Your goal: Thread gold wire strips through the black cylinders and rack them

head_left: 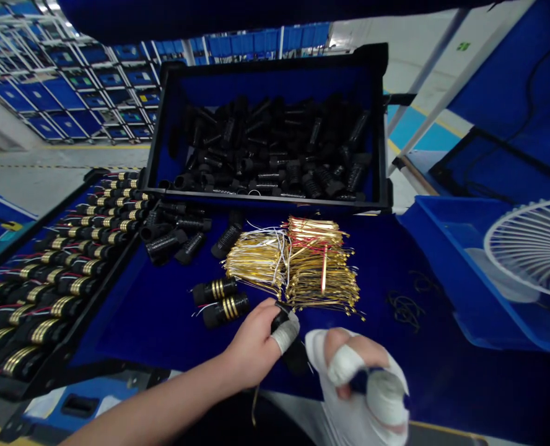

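Black plastic sleeve [288, 337] pinched in left hand [256, 347], taped fingertip on top, low centre of blue work mat [163, 322]. Right hand [363, 384], white-gloved with taped fingers, curled closed just beside sleeve; cannot tell what it holds. Two banded sleeves [222, 300] lie just left of left hand. Gold contact strips [298, 263] heaped just beyond. Black bin [268, 148] of plain sleeves behind. Tray of finished pieces [56, 272] at left. White fan [532, 244] at right.
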`<action>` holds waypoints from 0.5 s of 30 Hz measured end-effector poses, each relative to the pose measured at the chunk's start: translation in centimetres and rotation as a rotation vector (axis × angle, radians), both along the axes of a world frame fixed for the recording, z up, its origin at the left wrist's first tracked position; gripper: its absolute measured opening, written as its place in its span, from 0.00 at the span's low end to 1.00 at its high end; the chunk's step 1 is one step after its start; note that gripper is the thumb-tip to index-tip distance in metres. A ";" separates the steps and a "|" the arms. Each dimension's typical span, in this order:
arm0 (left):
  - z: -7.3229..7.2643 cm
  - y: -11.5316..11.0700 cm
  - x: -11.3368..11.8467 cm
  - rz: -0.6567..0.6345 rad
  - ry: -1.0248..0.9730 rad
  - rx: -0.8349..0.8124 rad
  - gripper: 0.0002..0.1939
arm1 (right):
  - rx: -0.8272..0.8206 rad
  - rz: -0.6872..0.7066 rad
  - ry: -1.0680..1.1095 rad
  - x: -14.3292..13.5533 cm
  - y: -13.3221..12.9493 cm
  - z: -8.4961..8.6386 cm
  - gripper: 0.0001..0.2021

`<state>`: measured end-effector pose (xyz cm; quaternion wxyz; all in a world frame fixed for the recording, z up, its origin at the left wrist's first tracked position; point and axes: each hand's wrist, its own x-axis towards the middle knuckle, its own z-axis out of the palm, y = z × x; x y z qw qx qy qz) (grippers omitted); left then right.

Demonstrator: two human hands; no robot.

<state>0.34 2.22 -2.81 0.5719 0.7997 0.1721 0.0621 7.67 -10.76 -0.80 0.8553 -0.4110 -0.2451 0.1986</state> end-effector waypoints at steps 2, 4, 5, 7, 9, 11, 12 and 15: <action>-0.4 -0.1 -0.3 0.044 -0.030 -0.022 0.13 | -0.002 0.031 -0.063 0.1 0.9 0.2 0.19; -0.6 -0.1 -0.5 0.089 -0.046 -0.052 0.13 | 0.013 0.027 -0.065 0.3 1.5 0.6 0.19; -0.5 0.0 -0.5 0.090 -0.043 -0.067 0.13 | 0.015 0.033 -0.057 0.5 1.5 0.8 0.20; -0.1 0.3 -0.5 0.051 -0.027 -0.097 0.15 | -0.090 0.068 -0.085 1.2 1.1 1.2 0.21; 0.6 0.7 -0.5 -0.021 -0.006 -0.173 0.19 | -0.389 0.054 -0.255 2.6 0.0 1.3 0.18; 1.1 1.1 -0.6 -0.060 0.041 -0.342 0.21 | -0.728 -0.069 -0.528 4.5 -1.1 1.1 0.10; 1.2 1.3 -0.7 -0.051 0.072 -0.449 0.22 | -0.837 -0.147 -0.651 5.6 -1.5 0.9 0.07; 1.3 1.4 -1.1 0.064 0.148 -0.741 0.27 | -0.935 -0.215 -0.878 7.9 -2.1 -0.1 0.08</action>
